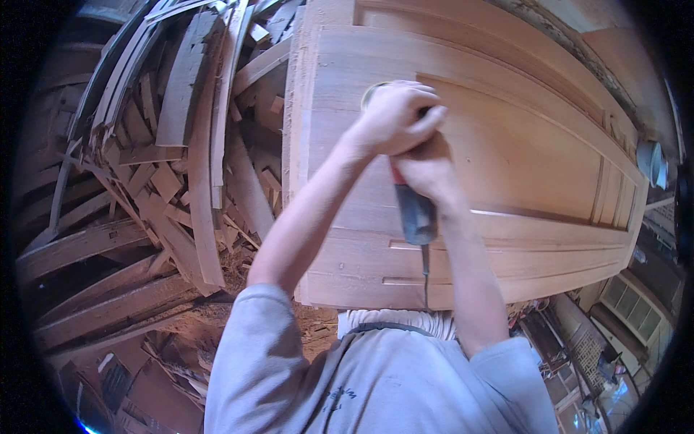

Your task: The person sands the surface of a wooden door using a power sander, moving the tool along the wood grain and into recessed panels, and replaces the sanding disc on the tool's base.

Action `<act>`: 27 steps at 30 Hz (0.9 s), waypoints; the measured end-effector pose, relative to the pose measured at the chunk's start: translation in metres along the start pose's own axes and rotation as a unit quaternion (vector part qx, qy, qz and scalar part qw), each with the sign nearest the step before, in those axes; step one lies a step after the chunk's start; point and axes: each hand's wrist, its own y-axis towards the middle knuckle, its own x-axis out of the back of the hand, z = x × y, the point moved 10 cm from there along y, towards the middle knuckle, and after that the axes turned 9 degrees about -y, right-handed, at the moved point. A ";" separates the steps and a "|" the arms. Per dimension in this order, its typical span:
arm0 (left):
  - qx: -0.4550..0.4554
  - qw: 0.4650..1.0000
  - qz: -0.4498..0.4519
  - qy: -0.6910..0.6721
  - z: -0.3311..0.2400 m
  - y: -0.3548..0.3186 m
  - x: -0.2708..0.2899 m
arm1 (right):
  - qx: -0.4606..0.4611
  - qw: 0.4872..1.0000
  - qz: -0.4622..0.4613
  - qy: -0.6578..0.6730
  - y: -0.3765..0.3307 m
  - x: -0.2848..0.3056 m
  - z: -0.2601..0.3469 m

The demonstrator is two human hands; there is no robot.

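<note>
A corded angle grinder (416, 215) with a dark body and a red part rests over the panelled wooden door (535, 155) lying flat before me. My right hand (428, 170) is wrapped round the grinder's body. Ahead of it, my left hand (400, 114) is closed over the tool's front end, its thumb toward the right hand. A pale yellowish round edge, likely the disc, shows just past my left knuckles; the rest of the head is hidden under my hands. The cord (426, 281) runs from the grinder's rear toward my waist.
A tall heap of offcuts and long boards (199, 130) crowds the door's left side. Wood shavings (318, 329) cover the floor near me. Beyond the door's right end stands a pale round container (652, 163). A framed panel with panes (630, 307) and clutter lie at lower right.
</note>
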 end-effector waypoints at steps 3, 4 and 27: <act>-0.038 0.999 0.014 0.013 -0.010 0.017 -0.021 | -0.033 0.998 -0.006 0.048 0.000 0.010 -0.030; -0.041 0.999 0.013 0.013 -0.009 0.020 -0.020 | -0.043 0.997 0.001 0.062 0.001 0.010 -0.031; -0.026 0.999 -0.005 0.025 0.023 0.071 0.003 | 0.003 1.000 -0.001 0.027 0.061 0.038 -0.004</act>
